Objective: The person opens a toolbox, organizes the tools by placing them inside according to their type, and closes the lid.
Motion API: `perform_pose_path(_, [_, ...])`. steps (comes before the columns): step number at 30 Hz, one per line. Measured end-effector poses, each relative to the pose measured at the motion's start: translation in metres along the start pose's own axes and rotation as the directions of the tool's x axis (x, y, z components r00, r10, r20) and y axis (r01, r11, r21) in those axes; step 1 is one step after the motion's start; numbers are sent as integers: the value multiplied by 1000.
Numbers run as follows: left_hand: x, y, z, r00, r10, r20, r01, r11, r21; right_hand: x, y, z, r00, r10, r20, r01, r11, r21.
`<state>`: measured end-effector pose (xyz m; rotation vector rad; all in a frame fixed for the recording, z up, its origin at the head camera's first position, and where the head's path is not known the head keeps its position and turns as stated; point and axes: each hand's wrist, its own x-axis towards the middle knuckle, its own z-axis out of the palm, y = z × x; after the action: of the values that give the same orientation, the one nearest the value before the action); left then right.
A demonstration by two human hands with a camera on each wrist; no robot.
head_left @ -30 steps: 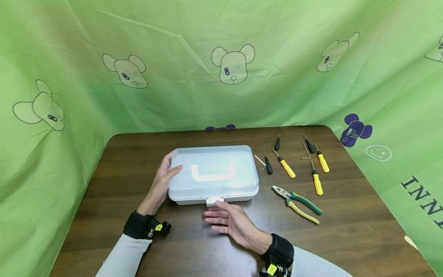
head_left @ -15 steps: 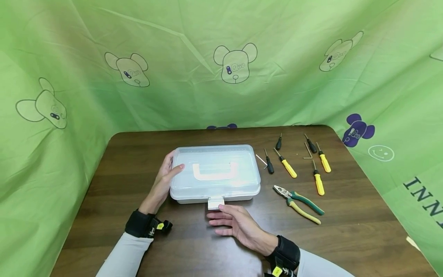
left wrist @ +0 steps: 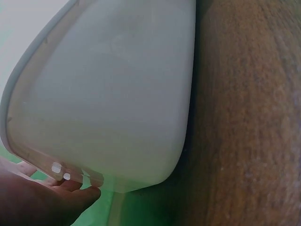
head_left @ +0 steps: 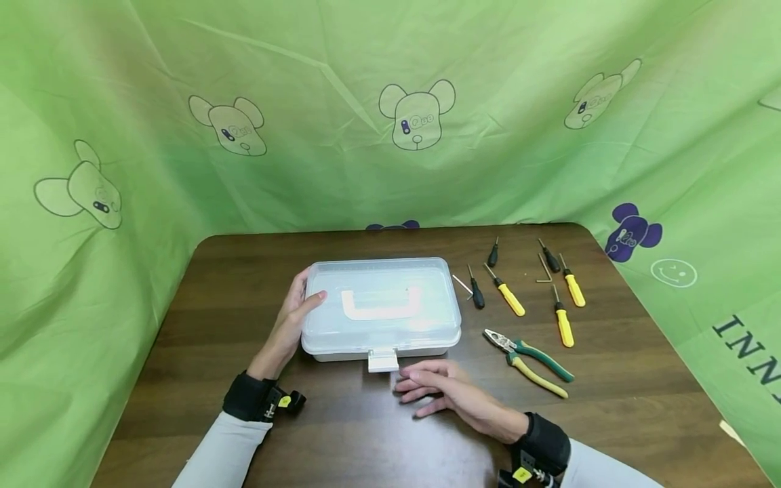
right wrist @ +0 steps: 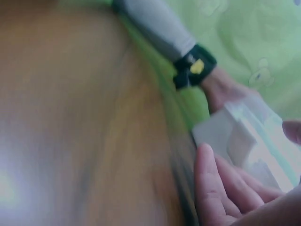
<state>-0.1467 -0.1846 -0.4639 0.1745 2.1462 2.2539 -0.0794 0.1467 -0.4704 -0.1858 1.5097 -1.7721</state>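
Note:
A translucent plastic storage box (head_left: 378, 271) with a white handle on its lid (head_left: 342, 339) lies flat on the table, lid down. Its white front latch (head_left: 383, 361) sticks out from the front edge. My left hand (head_left: 289, 329) grips the box's left side, thumb over the lid's edge; in the left wrist view its fingers (left wrist: 87, 195) meet the box's wall at a corner. Just right of the latch, apart from it, my right hand (head_left: 460, 396) hovers with relaxed fingers and holds nothing. The right wrist view is blurred.
Combination pliers (head_left: 527, 362) with green and yellow handles lie right of the box. Behind them are yellow-handled screwdrivers (head_left: 509, 298), black-handled screwdrivers (head_left: 477, 295) and hex keys (head_left: 545, 269). A green printed cloth (head_left: 305, 169) hangs behind the brown table (head_left: 244, 264).
The latch has swung outward from the box's front under my right thumb. My right hand has then let go and drawn back to the right. My left hand keeps its hold.

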Motion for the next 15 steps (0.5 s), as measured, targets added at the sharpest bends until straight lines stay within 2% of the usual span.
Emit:
perform_pose_path(2, [-1, 0, 0, 1000, -1, -6, 1, 1000, 3, -4, -5, -8, 999, -24, 23, 26, 995, -94])
perform_pose_path(4, [0, -1, 0, 1000, 2, -7, -2, 1000, 2, -8, -11, -17, 996, -56, 66, 68, 978, -197])
perform_pose_path(6, [0, -2, 0, 1000, 5, -8, -5, 1000, 1, -13, -18, -26, 990, -79, 114, 110, 950, -293])
perform_pose_path(8, [1, -2, 0, 1000, 7, -6, -7, 1000, 2, -17, -25, -33, 983, -101, 154, 154, 909, -387])
perform_pose_path(12, [0, -2, 0, 1000, 12, -3, -12, 1000, 7, -29, -44, -42, 967, -132, 218, 237, 782, -577])
perform_pose_path(14, [0, -2, 0, 1000, 13, -3, -12, 1000, 7, -35, -55, -43, 954, -153, 259, 290, 690, -663])
perform_pose_path(15, [0, -2, 0, 1000, 14, -3, -14, 1000, 6, -38, -61, -44, 948, -165, 273, 315, 631, -709])
